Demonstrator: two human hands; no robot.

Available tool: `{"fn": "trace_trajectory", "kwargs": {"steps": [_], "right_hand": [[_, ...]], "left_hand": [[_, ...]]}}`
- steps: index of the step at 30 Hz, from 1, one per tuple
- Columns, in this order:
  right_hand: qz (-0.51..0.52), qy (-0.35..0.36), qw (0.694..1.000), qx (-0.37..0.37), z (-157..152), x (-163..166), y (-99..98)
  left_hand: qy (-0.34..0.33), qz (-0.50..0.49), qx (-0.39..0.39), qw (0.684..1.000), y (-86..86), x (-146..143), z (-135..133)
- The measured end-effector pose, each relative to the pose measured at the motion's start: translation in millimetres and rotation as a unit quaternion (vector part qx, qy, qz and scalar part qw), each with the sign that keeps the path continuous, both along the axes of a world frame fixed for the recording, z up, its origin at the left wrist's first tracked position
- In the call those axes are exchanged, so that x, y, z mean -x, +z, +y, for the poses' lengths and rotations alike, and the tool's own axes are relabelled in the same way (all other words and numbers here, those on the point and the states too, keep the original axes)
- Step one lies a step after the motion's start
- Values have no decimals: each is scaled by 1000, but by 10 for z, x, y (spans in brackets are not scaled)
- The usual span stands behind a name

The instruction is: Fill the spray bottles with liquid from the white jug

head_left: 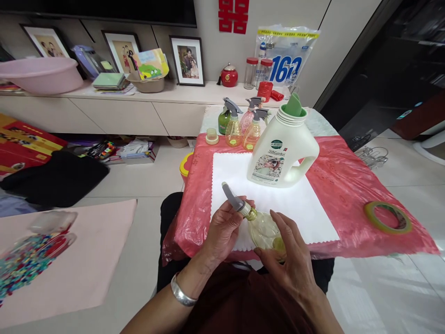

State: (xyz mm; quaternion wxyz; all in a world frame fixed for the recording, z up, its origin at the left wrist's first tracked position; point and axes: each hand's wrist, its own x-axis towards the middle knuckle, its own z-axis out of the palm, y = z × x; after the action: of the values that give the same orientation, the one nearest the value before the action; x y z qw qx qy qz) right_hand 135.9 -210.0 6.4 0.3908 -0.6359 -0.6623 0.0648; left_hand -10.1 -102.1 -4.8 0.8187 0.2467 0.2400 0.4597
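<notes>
A clear yellow spray bottle (264, 231) lies tilted over the front edge of a white cloth (229, 171), its grey trigger head (233, 198) pointing up and left. My left hand (225, 227) is closed around the collar of that head. Around the bottle's body near its base curls my right hand (287, 243), fingers on the far side and thumb on the near side. Behind them stands a large white detergent jug (269, 160), uncapped, with a green piece (294, 105) in its mouth. Several other spray bottles (233, 130) stand upright beyond the cloth.
Red plastic sheeting (347, 181) covers the table. A roll of tape (387, 217) lies at its right, and a pale cap (212, 136) sits at the far left corner. Behind is a cabinet with picture frames (188, 60), a red pot (229, 75) and a large plastic bag (287, 55).
</notes>
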Motion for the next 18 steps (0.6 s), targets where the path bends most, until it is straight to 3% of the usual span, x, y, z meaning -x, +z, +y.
{"fn": "trace_trajectory", "kwargs": {"steps": [9,18], "right_hand": [[8,14,1000,-9,8,15,-13],[18,12,1000,-10,25,32,-24]], "left_hand": [[-42,-16,-16,999,60,-4,-18],[-34,52,-61,996,223,88,70]]}}
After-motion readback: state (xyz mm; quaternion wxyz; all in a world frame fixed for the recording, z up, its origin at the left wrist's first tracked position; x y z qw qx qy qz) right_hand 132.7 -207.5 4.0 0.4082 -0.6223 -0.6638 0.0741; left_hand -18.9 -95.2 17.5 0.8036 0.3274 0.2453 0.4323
